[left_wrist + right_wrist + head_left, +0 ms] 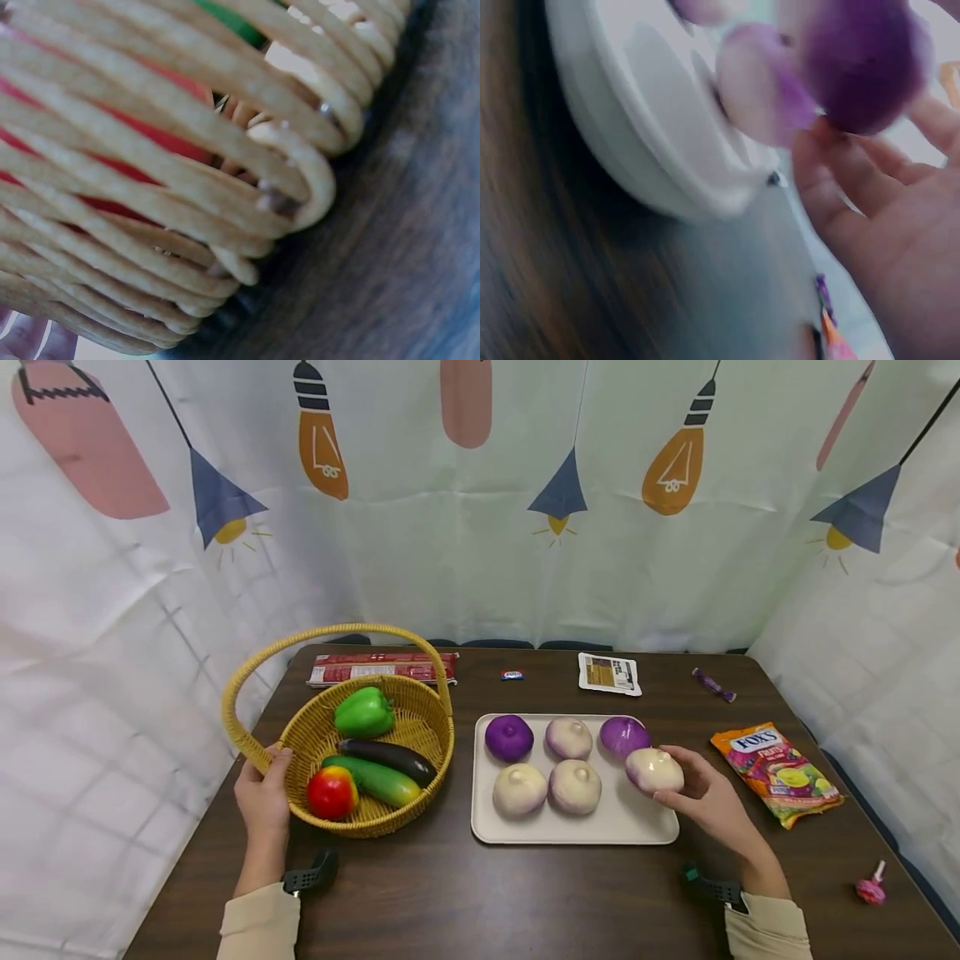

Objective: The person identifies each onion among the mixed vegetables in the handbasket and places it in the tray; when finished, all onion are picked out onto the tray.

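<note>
At the left stands a yellow wicker basket (442,768) with a tall hoop handle. My left hand (264,785) grips it where the handle meets the rim. Inside lie a green bell pepper (364,713), an eggplant (393,758), a green cucumber-like vegetable (378,781) and a red-yellow fruit (332,793). My right hand (701,789) holds a white-and-purple turnip (654,772) in its fingertips, over the right part of a white tray (637,827). Several similar turnips (575,787) sit on that tray. In the right wrist view the held turnip (866,64) shows its purple side.
Behind the basket lies a long red packet (378,667). A small blue-red sweet (512,676), a white-and-brown pouch (609,674) and a purple wrapped candy (713,685) lie along the back. Right of the tray are a Fox's candy bag (777,772) and a pink lollipop (872,887).
</note>
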Demonstrator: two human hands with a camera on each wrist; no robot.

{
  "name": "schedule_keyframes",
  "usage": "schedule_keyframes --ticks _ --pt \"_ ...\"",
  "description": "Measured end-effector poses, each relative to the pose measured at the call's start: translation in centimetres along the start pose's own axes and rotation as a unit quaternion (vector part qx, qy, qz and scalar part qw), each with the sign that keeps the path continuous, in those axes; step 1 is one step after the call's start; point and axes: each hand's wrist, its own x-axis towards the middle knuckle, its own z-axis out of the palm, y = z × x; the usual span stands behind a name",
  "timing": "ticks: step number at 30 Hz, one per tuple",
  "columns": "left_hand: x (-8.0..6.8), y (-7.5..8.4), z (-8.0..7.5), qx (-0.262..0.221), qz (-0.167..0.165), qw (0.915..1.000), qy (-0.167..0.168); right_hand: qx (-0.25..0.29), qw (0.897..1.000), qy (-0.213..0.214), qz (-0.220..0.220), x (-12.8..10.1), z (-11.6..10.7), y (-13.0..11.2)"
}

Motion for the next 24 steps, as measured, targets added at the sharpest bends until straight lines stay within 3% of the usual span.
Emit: schedule_keyframes --ticks 7,19,24 --pt "0.3 0.0 0.2 -0.004 -0.002 1.0000 0.003 -0.061 0.996 -0.060 0.004 0.0 -0.3 0.8" --pt "0.5 -0.2 0.5 0.004 0.006 0.9999 0.008 -0.033 0.995 -0.095 -0.012 0.2 0.3 1.3" --pt "0.2 0.4 0.3 -0.006 -0.010 0.9999 0.004 -0.010 0.994 -0.108 -0.014 0.3 0.5 1.1"
